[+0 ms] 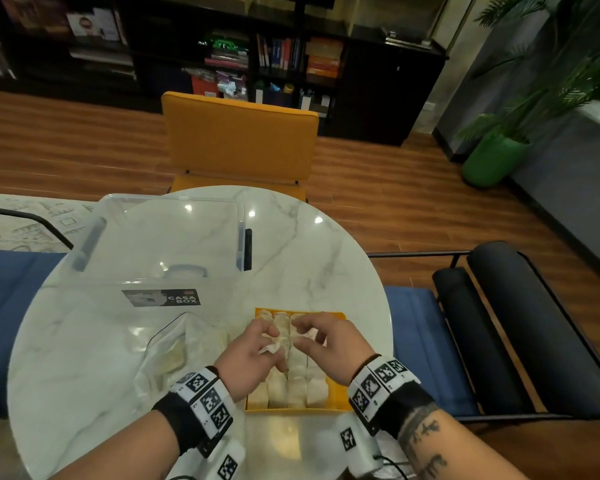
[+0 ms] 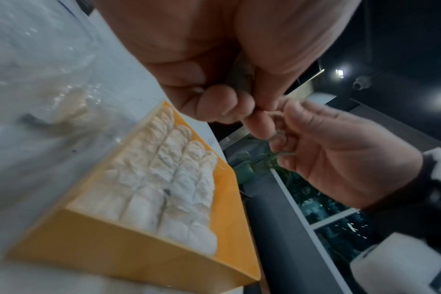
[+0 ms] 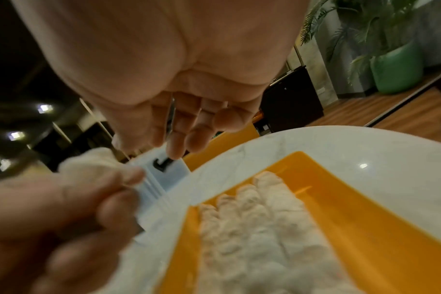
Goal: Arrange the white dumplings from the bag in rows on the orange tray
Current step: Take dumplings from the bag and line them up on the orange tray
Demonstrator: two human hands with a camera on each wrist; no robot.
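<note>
An orange tray [image 1: 336,398] at the near right of the round marble table [image 1: 326,251] holds several rows of white dumplings [image 1: 297,389]. Just above it my left hand [image 1: 264,341] grips one white dumpling [image 1: 271,346] in curled fingers. My right hand [image 1: 305,336] meets it fingertip to fingertip and pinches the dumpling's other edge. In the right wrist view the held dumpling [image 3: 88,161] pokes out of the left hand [image 3: 63,208], over the packed dumplings [image 3: 252,228]. A clear bag [image 1: 174,355] with more dumplings lies left of the tray.
A clear plastic storage box [image 1: 160,237] with a CASA BOX label stands at the back left of the table. An orange chair [image 1: 239,140] is behind the table, a black chair [image 1: 499,323] to the right, a green plant pot [image 1: 492,161] far right.
</note>
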